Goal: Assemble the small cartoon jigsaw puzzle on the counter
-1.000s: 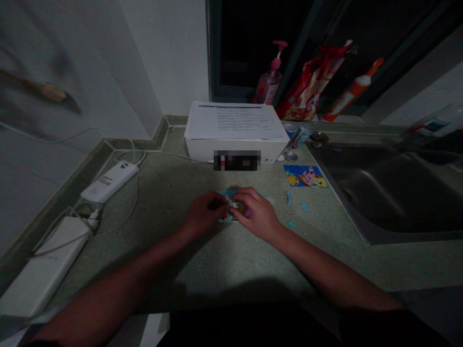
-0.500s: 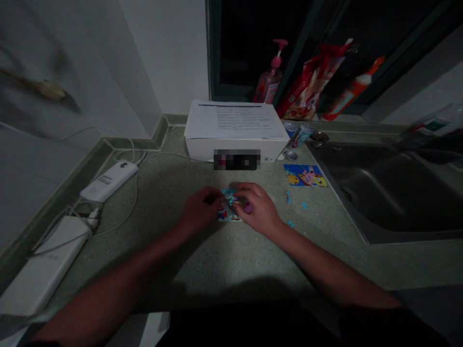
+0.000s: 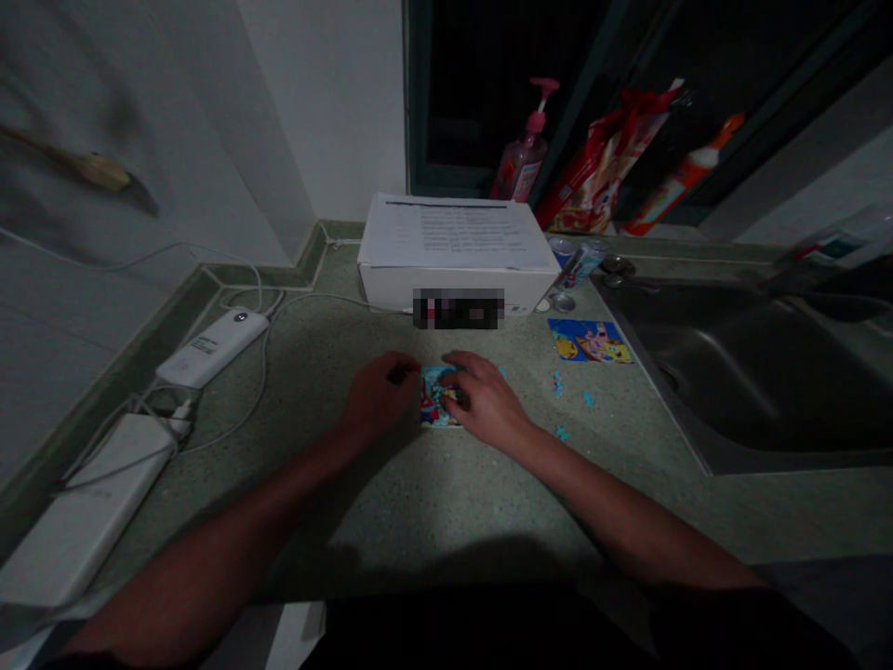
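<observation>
A small, colourful jigsaw puzzle lies flat on the counter between my hands. My left hand is at its left edge, fingers bent and tips drawn together by the upper left corner. Whether a piece sits in that pinch is hidden. Over the right part of the puzzle, my right hand rests with its fingers apart, covering some of the picture. Loose light-blue jigsaw pieces lie to the right: one piece, another piece, and a small cluster.
Behind the puzzle stands a white box topped with printed paper. A cartoon picture card lies beside the metal sink. White power banks with cables occupy the left. A pink pump bottle stands by the window.
My left hand has drawn back leftward from over the puzzle to its left edge. My right hand's fingers have spread, and more of the puzzle picture shows.
</observation>
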The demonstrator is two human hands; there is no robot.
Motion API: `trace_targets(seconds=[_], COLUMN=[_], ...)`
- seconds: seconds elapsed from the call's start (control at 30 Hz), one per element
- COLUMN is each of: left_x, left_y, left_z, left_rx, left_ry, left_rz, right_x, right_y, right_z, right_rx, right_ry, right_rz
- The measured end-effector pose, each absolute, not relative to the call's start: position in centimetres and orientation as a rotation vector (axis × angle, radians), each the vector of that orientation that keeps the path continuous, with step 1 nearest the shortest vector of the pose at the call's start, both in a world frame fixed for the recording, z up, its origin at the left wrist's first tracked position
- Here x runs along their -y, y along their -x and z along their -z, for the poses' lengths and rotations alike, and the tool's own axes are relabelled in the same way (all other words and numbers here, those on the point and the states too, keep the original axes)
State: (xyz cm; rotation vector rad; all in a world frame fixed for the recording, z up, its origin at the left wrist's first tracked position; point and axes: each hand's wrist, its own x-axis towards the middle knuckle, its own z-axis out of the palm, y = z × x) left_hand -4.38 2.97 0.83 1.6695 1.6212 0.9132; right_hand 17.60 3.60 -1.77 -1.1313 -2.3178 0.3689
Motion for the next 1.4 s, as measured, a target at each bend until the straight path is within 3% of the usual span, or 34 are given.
trace_targets(seconds=[1.13,1.4], left_x=[-2.8,-2.6], left_y=[4.2,3.9], left_z=[-1.2,-1.0], left_rx=[-1.604,-1.479], left_ry=[-1.659,-1.537], left_rz=[-0.879,-0.796], right_x=[-3.4,-3.1], right_y=[-17.3,-17.6], right_z=[1.3,0.6], right_rx=[2.328,2.197], right_ry=[1.095,0.935], right_rz=[-0.325,-0.163])
